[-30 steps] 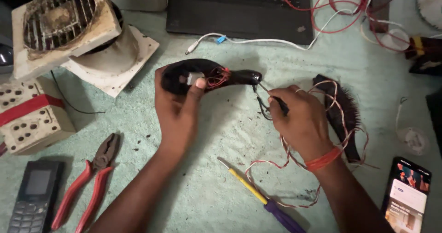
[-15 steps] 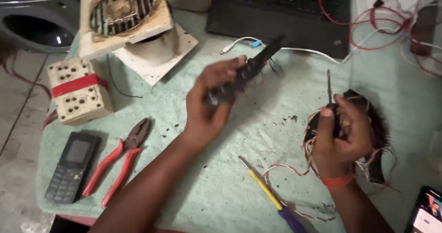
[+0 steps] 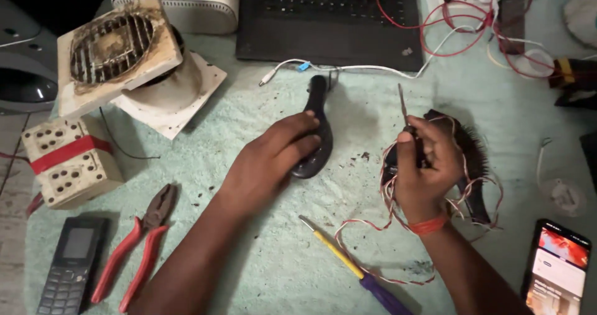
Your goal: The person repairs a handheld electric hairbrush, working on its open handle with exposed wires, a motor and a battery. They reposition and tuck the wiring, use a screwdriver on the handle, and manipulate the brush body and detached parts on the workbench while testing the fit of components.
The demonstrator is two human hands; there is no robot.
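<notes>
Since half a second ago, your left hand [image 3: 273,159] has come down from mid-air and now presses the black oval shell [image 3: 316,128] flat onto the worktop [image 3: 261,259], fingers spread over its wide end, its narrow handle pointing toward the far edge. Your right hand [image 3: 426,166] has lifted slightly and is closed around a thin tool [image 3: 403,106] that stands nearly upright, tip up; whether it is a screwdriver or a probe is unclear. Under that hand lies the black brush half [image 3: 469,159] with its bristles, and red and white wires [image 3: 373,228] loop out from it across the worktop toward the near edge.

Just beside those wires, near the near edge, lies a screwdriver [image 3: 360,271] with a yellow shaft and purple handle. Red-handled pliers [image 3: 140,246] and a dark keypad phone [image 3: 71,262] lie at the near left corner. Along the left edge sits a white perforated block [image 3: 68,159] with a red band, and behind it a stained white vent fan [image 3: 124,60]. A dark laptop [image 3: 329,16] stands at the far edge with a white cable [image 3: 367,68] running in front of it, close to the shell's handle. A lit smartphone [image 3: 556,268] rests at the near right corner
</notes>
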